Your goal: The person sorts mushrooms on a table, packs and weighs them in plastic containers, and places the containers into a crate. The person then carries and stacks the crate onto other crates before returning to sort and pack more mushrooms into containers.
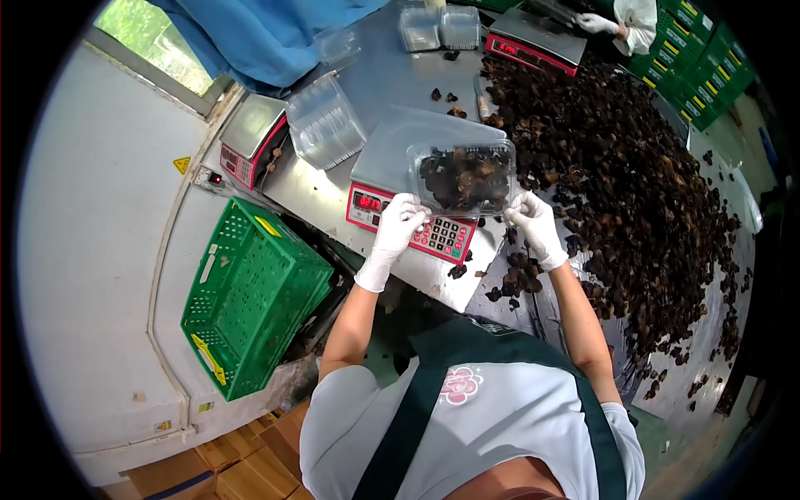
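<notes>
A see-through plastic container (504, 158) holds dark brown, ear-shaped mushrooms (462, 179). My left hand (402, 221), in a white glove, pinches its near left corner. At the near right corner, my gloved right hand (535, 223) grips the rim with thumb and fingers. Beneath the container is a red-framed digital scale (392, 150) with a lit display and keypad; whether the container rests on its plate or is held just above I cannot tell. A few loose mushroom pieces (457, 272) lie beside the scale's front edge.
A large mushroom heap (617, 192) covers the table's right side. Nested plastic containers (325, 125) stand left of the scale, near a second scale (254, 137). Green crates (250, 292) sit at lower left. Across the table, a co-worker's gloved hand (596, 23) is near another scale (537, 42).
</notes>
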`<move>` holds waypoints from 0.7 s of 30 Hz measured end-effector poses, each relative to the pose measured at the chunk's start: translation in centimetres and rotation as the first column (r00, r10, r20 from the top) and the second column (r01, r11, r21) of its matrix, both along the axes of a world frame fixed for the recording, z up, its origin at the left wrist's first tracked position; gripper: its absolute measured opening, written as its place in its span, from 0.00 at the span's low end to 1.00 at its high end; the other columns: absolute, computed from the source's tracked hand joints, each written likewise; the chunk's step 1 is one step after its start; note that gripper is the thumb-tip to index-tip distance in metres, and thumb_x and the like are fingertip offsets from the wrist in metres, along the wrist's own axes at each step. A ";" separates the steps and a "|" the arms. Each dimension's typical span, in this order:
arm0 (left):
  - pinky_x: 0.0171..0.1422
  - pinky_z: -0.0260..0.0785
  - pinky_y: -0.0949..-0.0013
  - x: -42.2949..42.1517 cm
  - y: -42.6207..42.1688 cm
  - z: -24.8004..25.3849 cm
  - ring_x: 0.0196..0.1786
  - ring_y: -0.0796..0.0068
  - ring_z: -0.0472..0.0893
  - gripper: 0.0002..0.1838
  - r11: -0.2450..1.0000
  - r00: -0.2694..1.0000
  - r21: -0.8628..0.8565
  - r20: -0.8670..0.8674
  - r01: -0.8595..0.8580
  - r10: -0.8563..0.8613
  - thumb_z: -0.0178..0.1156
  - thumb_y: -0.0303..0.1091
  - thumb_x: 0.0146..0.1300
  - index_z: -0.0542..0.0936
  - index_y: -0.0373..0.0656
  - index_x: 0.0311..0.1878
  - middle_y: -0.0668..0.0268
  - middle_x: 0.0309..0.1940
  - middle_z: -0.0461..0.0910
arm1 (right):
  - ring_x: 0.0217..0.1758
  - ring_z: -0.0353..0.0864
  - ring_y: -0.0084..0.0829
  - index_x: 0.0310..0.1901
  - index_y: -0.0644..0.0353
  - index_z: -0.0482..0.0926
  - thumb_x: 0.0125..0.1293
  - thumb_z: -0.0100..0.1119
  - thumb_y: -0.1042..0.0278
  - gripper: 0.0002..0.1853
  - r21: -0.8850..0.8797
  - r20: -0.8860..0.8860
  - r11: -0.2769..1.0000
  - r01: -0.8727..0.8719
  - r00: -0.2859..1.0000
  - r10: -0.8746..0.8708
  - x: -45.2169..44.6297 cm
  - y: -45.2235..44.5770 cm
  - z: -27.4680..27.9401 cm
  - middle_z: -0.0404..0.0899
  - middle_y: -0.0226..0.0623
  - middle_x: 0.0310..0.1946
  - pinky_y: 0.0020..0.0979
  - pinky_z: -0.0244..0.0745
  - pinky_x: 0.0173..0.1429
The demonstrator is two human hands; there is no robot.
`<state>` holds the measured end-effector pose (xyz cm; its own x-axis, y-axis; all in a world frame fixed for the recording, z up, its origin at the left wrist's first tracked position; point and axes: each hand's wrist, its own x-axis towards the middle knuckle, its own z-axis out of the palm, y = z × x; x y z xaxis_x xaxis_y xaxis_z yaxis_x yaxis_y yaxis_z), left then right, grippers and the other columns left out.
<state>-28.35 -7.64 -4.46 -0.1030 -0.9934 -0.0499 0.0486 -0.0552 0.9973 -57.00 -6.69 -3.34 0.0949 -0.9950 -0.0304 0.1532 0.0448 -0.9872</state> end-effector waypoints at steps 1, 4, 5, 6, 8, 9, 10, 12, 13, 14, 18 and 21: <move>0.35 0.73 0.76 0.1 0.4 0.1 0.33 0.78 0.80 0.14 0.995 0.996 -0.030 -0.016 0.090 -0.091 0.58 0.21 0.58 0.72 0.37 0.48 0.60 0.37 0.81 | 0.28 0.74 0.15 0.34 0.64 0.76 0.59 0.61 0.76 0.04 -0.062 -0.188 0.997 0.050 0.980 -0.061 -0.5 0.9 0.5 0.76 0.25 0.26 0.20 0.71 0.35; 0.44 0.74 0.69 -1.3 2.8 4.1 0.42 0.70 0.82 0.20 0.982 0.927 -0.173 0.376 0.075 -0.004 0.62 0.22 0.52 0.71 0.37 0.50 0.60 0.41 0.80 | 0.33 0.78 0.17 0.36 0.62 0.80 0.55 0.65 0.77 0.07 -0.423 -0.398 0.903 0.066 0.882 -0.251 -1.2 3.1 2.7 0.82 0.31 0.33 0.23 0.75 0.37; 0.47 0.74 0.66 -1.9 3.8 5.3 0.45 0.64 0.82 0.22 0.953 0.833 -0.294 0.544 0.075 0.102 0.63 0.22 0.50 0.71 0.37 0.50 0.59 0.45 0.80 | 0.33 0.80 0.26 0.34 0.61 0.79 0.50 0.64 0.81 0.09 -0.629 -0.500 0.777 -0.011 0.771 -0.394 -1.6 3.4 3.3 0.83 0.36 0.38 0.26 0.76 0.37; 0.52 0.74 0.62 -2.0 3.8 5.1 0.49 0.55 0.81 0.25 0.784 0.787 -0.592 0.568 0.187 0.242 0.67 0.24 0.47 0.71 0.36 0.51 0.55 0.50 0.79 | 0.34 0.80 0.31 0.32 0.60 0.79 0.47 0.64 0.82 0.10 -0.706 -0.521 0.705 -0.069 0.725 -0.450 -1.7 3.9 4.2 0.83 0.36 0.40 0.27 0.76 0.36; 0.53 0.75 0.62 -2.3 4.2 4.3 0.50 0.55 0.81 0.24 0.665 0.826 -0.736 0.449 0.126 0.340 0.66 0.22 0.48 0.71 0.38 0.49 0.51 0.52 0.78 | 0.34 0.79 0.35 0.29 0.58 0.77 0.41 0.64 0.84 0.13 -0.794 -0.521 0.590 -0.149 0.666 -0.533 -1.6 5.2 5.9 0.83 0.36 0.42 0.29 0.77 0.36; 0.53 0.75 0.63 -2.0 4.2 3.8 0.51 0.54 0.81 0.22 0.617 0.810 -0.778 0.436 0.120 0.393 0.65 0.21 0.50 0.70 0.38 0.49 0.50 0.52 0.78 | 0.35 0.80 0.34 0.30 0.59 0.76 0.39 0.65 0.85 0.15 -0.816 -0.521 0.550 -0.181 0.643 -0.561 -1.7 5.8 6.3 0.83 0.35 0.42 0.29 0.77 0.36; 0.52 0.76 0.63 -1.7 4.6 3.3 0.50 0.55 0.81 0.19 0.549 0.789 -0.822 0.433 0.148 0.435 0.62 0.19 0.53 0.69 0.39 0.47 0.49 0.52 0.77 | 0.35 0.80 0.36 0.30 0.60 0.76 0.40 0.64 0.86 0.14 -0.830 -0.511 0.523 -0.193 0.639 -0.575 -1.8 6.2 6.3 0.83 0.37 0.42 0.29 0.77 0.35; 0.54 0.75 0.63 -1.7 5.3 2.2 0.52 0.55 0.80 0.14 0.539 0.876 -0.838 0.324 0.090 0.357 0.58 0.19 0.59 0.69 0.40 0.47 0.48 0.53 0.76 | 0.35 0.81 0.37 0.30 0.61 0.76 0.41 0.64 0.87 0.14 -0.842 -0.503 0.498 -0.207 0.635 -0.587 -1.9 6.8 6.3 0.83 0.40 0.41 0.29 0.77 0.35; 0.56 0.75 0.63 -1.6 5.8 1.6 0.54 0.55 0.79 0.11 0.561 0.918 -0.826 0.265 0.057 0.296 0.55 0.19 0.62 0.70 0.40 0.47 0.46 0.54 0.75 | 0.35 0.81 0.37 0.30 0.61 0.76 0.41 0.64 0.87 0.14 -0.865 -0.467 0.465 -0.187 0.640 -0.611 -1.8 7.2 6.3 0.84 0.40 0.41 0.29 0.78 0.35; 0.56 0.75 0.63 -1.6 6.0 1.6 0.54 0.55 0.79 0.11 0.565 0.916 -0.823 0.268 0.057 0.297 0.55 0.19 0.62 0.70 0.40 0.47 0.46 0.54 0.75 | 0.34 0.82 0.37 0.31 0.61 0.76 0.41 0.64 0.88 0.15 -0.887 -0.429 0.431 -0.167 0.644 -0.633 -1.7 7.4 6.2 0.84 0.40 0.40 0.29 0.78 0.35; 0.51 0.76 0.62 -1.5 6.8 2.2 0.49 0.54 0.81 0.17 0.468 0.889 -0.881 0.269 0.071 0.370 0.60 0.16 0.54 0.68 0.40 0.45 0.46 0.50 0.77 | 0.34 0.82 0.37 0.31 0.60 0.75 0.41 0.65 0.89 0.16 -0.899 -0.398 0.418 -0.132 0.646 -0.651 -1.6 8.6 6.3 0.84 0.40 0.40 0.29 0.78 0.34; 0.50 0.76 0.63 -1.6 7.2 3.2 0.48 0.54 0.82 0.17 0.439 0.874 -0.892 0.298 0.111 0.384 0.60 0.17 0.55 0.68 0.41 0.45 0.46 0.50 0.77 | 0.33 0.81 0.35 0.31 0.58 0.76 0.40 0.69 0.83 0.15 -0.904 -0.369 0.422 -0.074 0.637 -0.677 -1.6 9.1 5.5 0.84 0.36 0.39 0.28 0.78 0.35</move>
